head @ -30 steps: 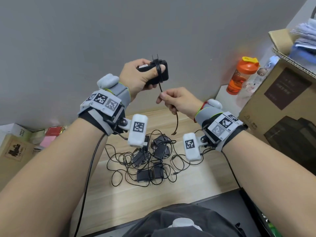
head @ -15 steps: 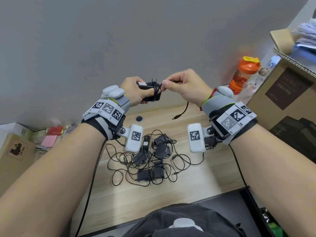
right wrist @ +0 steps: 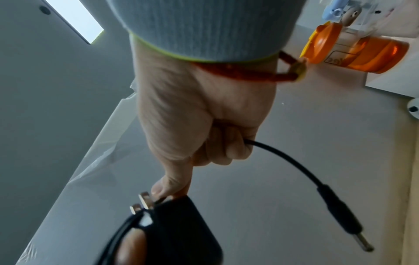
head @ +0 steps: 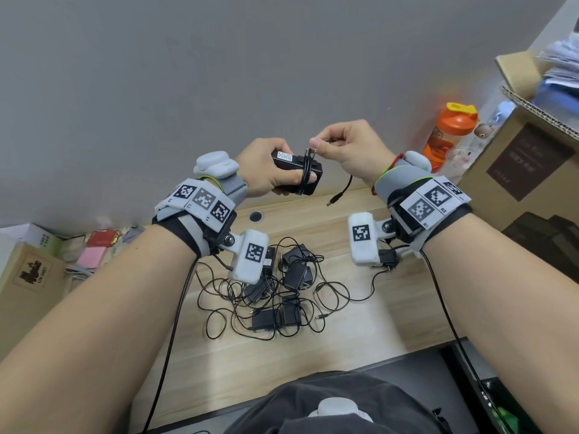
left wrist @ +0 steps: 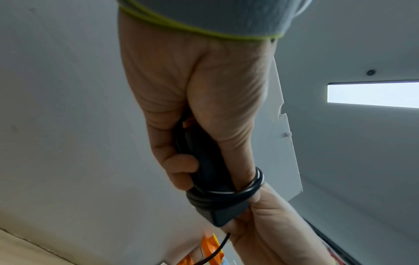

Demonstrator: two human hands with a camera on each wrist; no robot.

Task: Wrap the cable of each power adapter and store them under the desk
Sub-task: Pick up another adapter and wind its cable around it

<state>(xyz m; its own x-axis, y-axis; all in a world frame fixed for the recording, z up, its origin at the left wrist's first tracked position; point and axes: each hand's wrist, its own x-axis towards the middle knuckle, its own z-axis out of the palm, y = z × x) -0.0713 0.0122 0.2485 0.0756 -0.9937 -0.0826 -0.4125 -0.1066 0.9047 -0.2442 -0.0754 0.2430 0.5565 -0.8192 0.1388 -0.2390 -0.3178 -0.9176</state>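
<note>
Since a moment ago the adapter has tipped flatter. The left hand (head: 269, 173) grips the power adapter (head: 297, 172); the right hand (head: 351, 151) pinches its cable (right wrist: 292, 161) just above, seemingly at the prongs (right wrist: 141, 202), over the desk (head: 391, 314).

Plain grey wall (head: 156, 73) fills upper half of head view. Light wood-grain table (head: 391, 324) across lower centre, round cable hole (head: 256, 216) near its far edge. Large cardboard box (head: 526, 170) at right edge; smaller cardboard box (head: 29, 274) at left edge. Wrist views: rectangular ceiling light (left wrist: 371, 95), upper right of left-wrist frame
</note>
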